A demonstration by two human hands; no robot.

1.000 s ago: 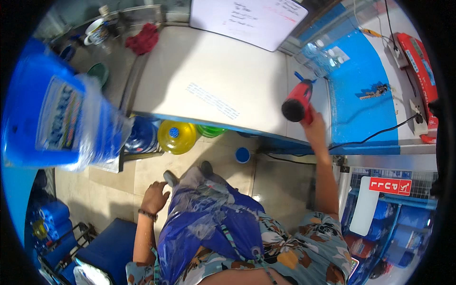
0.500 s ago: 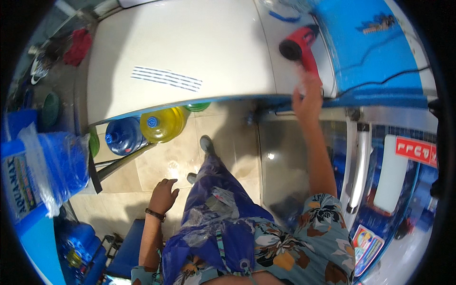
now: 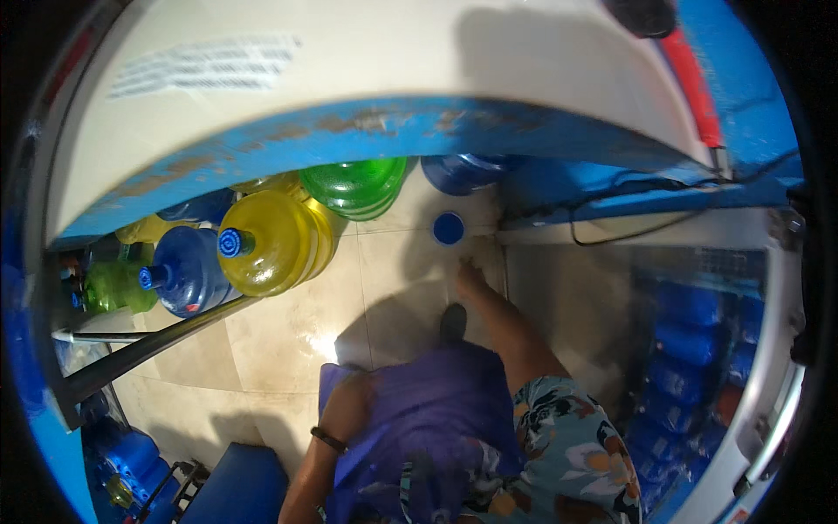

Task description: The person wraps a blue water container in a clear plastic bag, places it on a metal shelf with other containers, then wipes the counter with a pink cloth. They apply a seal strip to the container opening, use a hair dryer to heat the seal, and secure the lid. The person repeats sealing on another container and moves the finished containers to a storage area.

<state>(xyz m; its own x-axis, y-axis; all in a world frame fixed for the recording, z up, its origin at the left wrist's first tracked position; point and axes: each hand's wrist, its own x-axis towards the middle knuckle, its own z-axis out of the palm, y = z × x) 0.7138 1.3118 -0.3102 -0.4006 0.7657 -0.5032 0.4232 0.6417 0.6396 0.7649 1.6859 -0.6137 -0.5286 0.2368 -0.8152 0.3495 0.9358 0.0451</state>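
Note:
My right hand (image 3: pixel 471 278) reaches down toward the floor, just short of a round blue lid-like disc (image 3: pixel 449 228) lying on the tiles. Its fingers look stretched out, with nothing visible in them. My left hand (image 3: pixel 349 403), a dark band at its wrist, lies against the purple apron (image 3: pixel 436 393) over my lap; motion smears its fingers. On the white tabletop (image 3: pixel 375 52) above, a red heat gun (image 3: pixel 690 87) stands at the right edge, partly cut off. A striped paper strip (image 3: pixel 205 65) lies at the table's left.
Under the table stand large water bottles: a yellow one (image 3: pixel 275 244), a blue one (image 3: pixel 188 266), a green one (image 3: pixel 358 188) and others. A black metal bar (image 3: pixel 166 345) crosses at the left. A black cord (image 3: pixel 611 231) hangs at right, above a glass-fronted case (image 3: pixel 690 349) with blue bottles.
My right hand has left the heat gun and dropped toward the floor. My left hand has come in against the apron. The view has shifted lower and closer under the table.

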